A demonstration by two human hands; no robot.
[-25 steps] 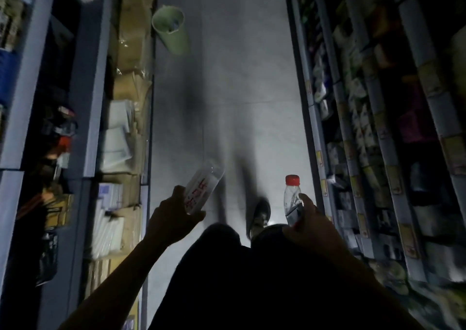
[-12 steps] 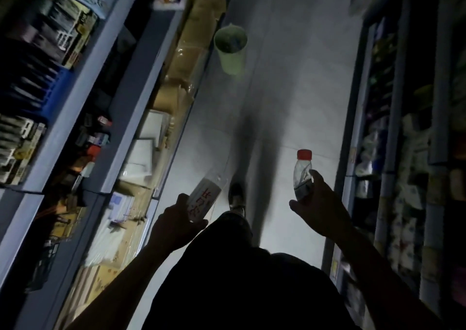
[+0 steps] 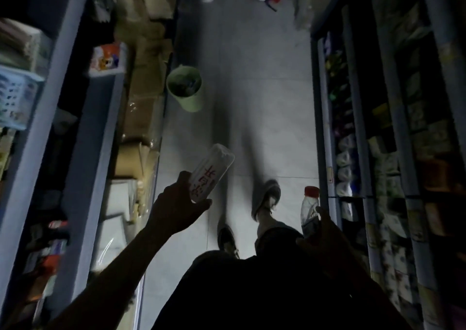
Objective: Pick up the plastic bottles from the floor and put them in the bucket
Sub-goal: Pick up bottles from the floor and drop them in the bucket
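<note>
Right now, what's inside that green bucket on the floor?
The green bucket already has something in it: bluish, pale shapes near its rim, likely bottles, though too dark and blurry to count. Its wall hides whatever lies deeper.

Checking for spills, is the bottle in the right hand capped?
Capped: the small bottle in the right hand stands upright with its red cap on.

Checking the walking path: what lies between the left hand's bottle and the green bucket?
Head view: only bare grey floor tile between white-labelled plastic bottle and green plastic bucket.
</note>
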